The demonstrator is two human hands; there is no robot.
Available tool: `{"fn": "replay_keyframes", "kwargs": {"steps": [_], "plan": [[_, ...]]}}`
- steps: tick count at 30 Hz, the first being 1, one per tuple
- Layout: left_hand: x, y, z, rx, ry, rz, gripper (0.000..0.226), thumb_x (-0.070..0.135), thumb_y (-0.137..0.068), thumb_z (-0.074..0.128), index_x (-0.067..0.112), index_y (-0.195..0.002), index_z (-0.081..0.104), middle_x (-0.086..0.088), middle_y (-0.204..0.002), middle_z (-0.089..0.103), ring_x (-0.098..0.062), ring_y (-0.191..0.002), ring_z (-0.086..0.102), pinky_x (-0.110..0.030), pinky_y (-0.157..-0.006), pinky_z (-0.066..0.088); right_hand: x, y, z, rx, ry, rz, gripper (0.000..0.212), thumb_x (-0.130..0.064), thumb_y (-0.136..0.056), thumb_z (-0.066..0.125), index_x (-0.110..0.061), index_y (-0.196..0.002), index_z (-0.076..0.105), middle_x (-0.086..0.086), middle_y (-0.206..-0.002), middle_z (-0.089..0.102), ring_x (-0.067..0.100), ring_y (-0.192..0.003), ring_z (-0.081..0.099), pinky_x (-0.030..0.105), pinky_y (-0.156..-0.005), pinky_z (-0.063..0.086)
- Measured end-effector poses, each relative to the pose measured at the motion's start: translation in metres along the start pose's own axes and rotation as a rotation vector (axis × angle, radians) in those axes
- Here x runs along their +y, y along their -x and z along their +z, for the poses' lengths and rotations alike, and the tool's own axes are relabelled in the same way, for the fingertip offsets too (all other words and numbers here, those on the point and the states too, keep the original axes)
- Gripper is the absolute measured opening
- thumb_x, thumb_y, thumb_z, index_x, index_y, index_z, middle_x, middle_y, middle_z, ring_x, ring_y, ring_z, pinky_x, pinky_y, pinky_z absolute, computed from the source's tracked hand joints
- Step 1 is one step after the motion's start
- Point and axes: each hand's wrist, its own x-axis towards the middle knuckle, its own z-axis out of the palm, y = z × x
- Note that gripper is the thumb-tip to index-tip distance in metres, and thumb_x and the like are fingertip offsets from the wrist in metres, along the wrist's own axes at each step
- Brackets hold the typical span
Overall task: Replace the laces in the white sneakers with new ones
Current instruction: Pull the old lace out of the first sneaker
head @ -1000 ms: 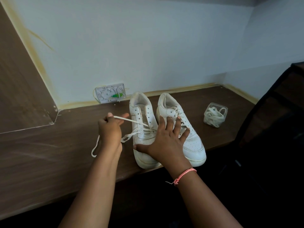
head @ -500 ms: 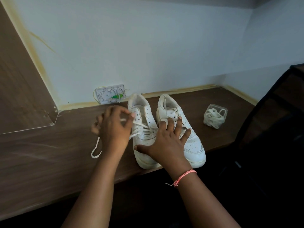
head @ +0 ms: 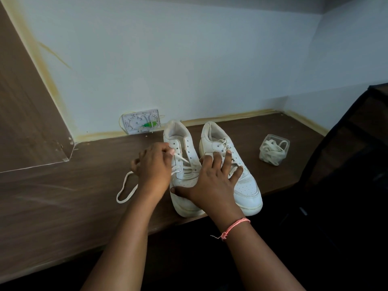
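Two sneakers sitting mid-frame on surface. Left hand fingers pinching lace; right hand fingers spreading apart, pressing sneakers.

Dark wood-grain desk w/ pale blue walls, yellowish trim along the joint.

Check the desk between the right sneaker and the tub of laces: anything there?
Nothing: in the head view, only bare desk lies between the right sneaker and the tub of laces.
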Motion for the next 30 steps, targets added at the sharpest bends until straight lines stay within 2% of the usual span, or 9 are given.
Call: {"fn": "replay_keyframes", "kwargs": {"steps": [5,10,14,17,20,22,24,27,30], "plan": [[-0.024,-0.013,-0.001,0.079,0.417,-0.377,0.028,0.042,-0.103,0.038,0.02,-0.1,0.055,0.012,-0.083,0.062,-0.024,-0.099,0.061,-0.051,-0.104,0.037,0.0,0.001,-0.002,-0.014,-0.003,-0.001,0.11,-0.084,-0.063,0.059,-0.019,-0.144,0.021,0.01,-0.161,-0.001,0.035,-0.146,-0.023,0.065,-0.113,-0.011],[-0.023,-0.017,0.003,0.091,0.722,-0.459,0.026,0.033,-0.106,0.033,0.011,-0.103,0.047,-0.005,-0.091,0.075,-0.02,-0.096,0.07,-0.028,-0.078,0.044,0.0,0.001,-0.002,-0.023,0.014,-0.001,0.106,-0.084,-0.065,0.058,-0.02,-0.143,0.023,0.01,-0.161,-0.001,0.036,-0.145,-0.023,0.065,-0.112,-0.011],[-0.002,-0.006,-0.008,0.018,1.007,-0.539,0.031,0.028,-0.109,0.023,0.015,-0.086,0.038,-0.012,-0.092,0.073,-0.02,-0.083,0.072,-0.032,-0.083,0.046,-0.001,0.0,-0.002,-0.042,0.018,-0.001,0.103,-0.083,-0.066,0.057,-0.021,-0.142,0.026,0.01,-0.161,0.001,0.036,-0.145,-0.024,0.066,-0.113,-0.009],[-0.006,-0.007,-0.011,0.024,1.12,-0.621,0.031,0.031,-0.109,0.018,0.012,-0.111,0.043,-0.01,-0.092,0.073,-0.018,-0.082,0.073,-0.039,-0.097,0.048,-0.001,0.001,-0.003,-0.056,0.021,-0.013,0.101,-0.082,-0.067,0.056,-0.024,-0.144,0.025,0.011,-0.161,0.0,0.037,-0.144,-0.025,0.067,-0.112,-0.01],[-0.024,-0.019,-0.014,0.046,1.225,-0.718,0.041,0.035,-0.109,0.015,0.017,-0.143,0.025,-0.007,-0.099,0.072,-0.017,-0.081,0.071,-0.032,-0.087,0.051,-0.001,0.001,-0.004,-0.05,0.022,-0.022,0.099,-0.082,-0.069,0.056,-0.025,-0.144,0.025,0.01,-0.16,0.002,0.038,-0.144,-0.024,0.068,-0.111,-0.009],[-0.034,-0.023,-0.017,0.161,1.113,-0.688,0.024,0.03,-0.108,0.028,0.015,-0.125,0.037,-0.013,-0.112,0.069,-0.02,-0.083,0.069,-0.03,-0.077,0.051,-0.002,0.002,-0.005,-0.038,0.031,-0.031,0.097,-0.081,-0.069,0.057,-0.024,-0.142,0.028,0.01,-0.159,0.007,0.039,-0.145,-0.022,0.068,-0.112,-0.009],[-0.038,-0.024,-0.02,0.299,0.857,-0.623,0.006,0.021,-0.103,0.045,0.018,-0.105,0.042,-0.013,-0.119,0.063,-0.024,-0.093,0.064,-0.034,-0.085,0.047,-0.002,0.002,-0.007,-0.003,0.046,-0.058,0.094,-0.081,-0.069,0.057,-0.024,-0.139,0.033,0.01,-0.157,0.011,0.038,-0.146,-0.02,0.067,-0.112,-0.009],[-0.035,-0.017,-0.024,0.316,0.317,-0.533,0.029,0.021,-0.09,0.063,0.03,-0.114,0.05,-0.004,-0.136,0.05,-0.029,-0.125,0.048,-0.048,-0.105,0.036,-0.003,-0.002,-0.006,0.157,-0.016,-0.135,0.063,-0.067,-0.079,0.061,-0.029,-0.128,0.049,0.004,-0.151,0.025,0.033,-0.148,-0.012,0.063,-0.112,-0.007],[-0.015,-0.006,-0.019,0.13,0.051,-0.23,0.037,0.029,-0.092,0.058,0.04,-0.127,0.052,0.004,-0.142,0.047,-0.026,-0.136,0.036,-0.05,-0.108,0.022,-0.004,-0.006,0.005,0.338,-0.019,-0.192,0.02,-0.03,-0.085,0.068,-0.028,-0.105,0.068,0.004,-0.137,0.049,0.036,-0.147,0.012,0.067,-0.111,0.005]]}}
